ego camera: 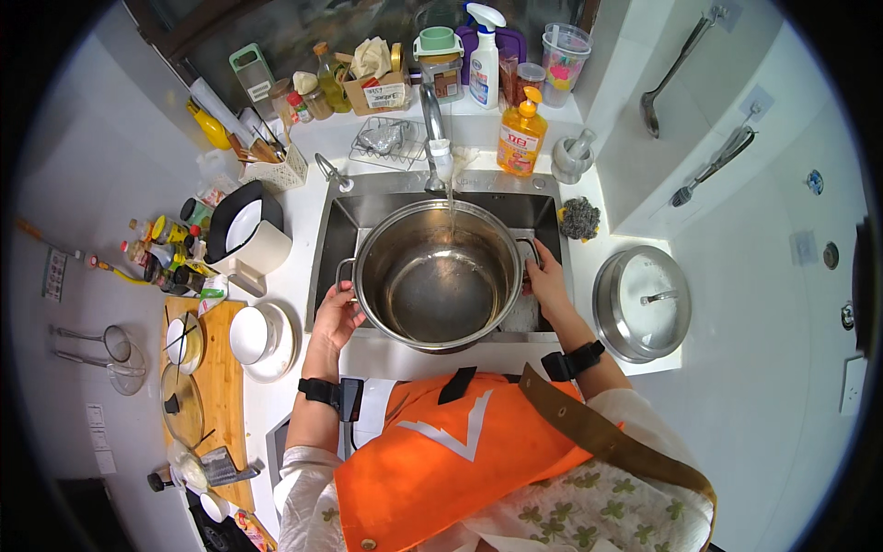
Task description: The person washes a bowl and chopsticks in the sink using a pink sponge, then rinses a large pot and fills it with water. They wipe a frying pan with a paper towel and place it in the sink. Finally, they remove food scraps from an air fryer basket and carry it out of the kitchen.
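Note:
A large stainless steel pot (441,297) is held over the sink (321,262), its open mouth facing up. My left hand (338,314) grips the wire loop handle on its left side. On the opposite side, my right hand (547,276) holds the other loop handle. Water runs from the chrome faucet (432,117) into the pot, near its far wall. The pot's inside looks wet and shiny, with a little water seeming to lie at the bottom. The pot's near rim reaches over the front edge of the sink.
Right of the sink stands a lidded steel pot (641,303), with a steel wool scrubber (579,218) behind it. An orange pump bottle (522,134) and a stone mortar (571,159) stand behind. At left are stacked white bowls (252,334), an air fryer basket (259,248) and a wooden cutting board (224,393).

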The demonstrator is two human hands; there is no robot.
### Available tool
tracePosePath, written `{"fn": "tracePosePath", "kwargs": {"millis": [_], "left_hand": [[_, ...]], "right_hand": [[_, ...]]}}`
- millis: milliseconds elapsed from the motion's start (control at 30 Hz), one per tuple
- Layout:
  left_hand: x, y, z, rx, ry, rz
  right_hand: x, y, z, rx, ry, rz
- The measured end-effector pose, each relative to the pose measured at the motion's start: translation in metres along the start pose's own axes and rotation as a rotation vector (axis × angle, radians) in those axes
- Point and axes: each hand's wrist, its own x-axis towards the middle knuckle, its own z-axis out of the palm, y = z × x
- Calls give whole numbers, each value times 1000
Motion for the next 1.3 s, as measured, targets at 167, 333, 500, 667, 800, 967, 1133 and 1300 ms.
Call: {"fn": "tracePosePath", "kwargs": {"millis": [167, 333, 500, 667, 800, 967, 1133, 1300], "left_hand": [[2, -11, 5, 23, 56, 6], [6, -15, 7, 54, 66, -7], [13, -22, 5, 68, 114, 27], [16, -25, 3, 55, 113, 66], [16, -24, 1, 90, 114, 67], [14, -24, -1, 87, 123, 81], [11, -25, 0, 62, 130, 96], [12, -25, 2, 79, 134, 96]], "right_hand": [[6, 13, -7, 18, -24, -17], [10, 17, -11, 15, -34, 2], [11, 22, -10, 16, -13, -11], [14, 32, -10, -110, 41, -113], [16, 31, -9, -405, 95, -212], [10, 25, 4, -470, 40, -297], [10, 28, 13, -512, 13, -349], [16, 31, 12, -409, -62, -222]]}}
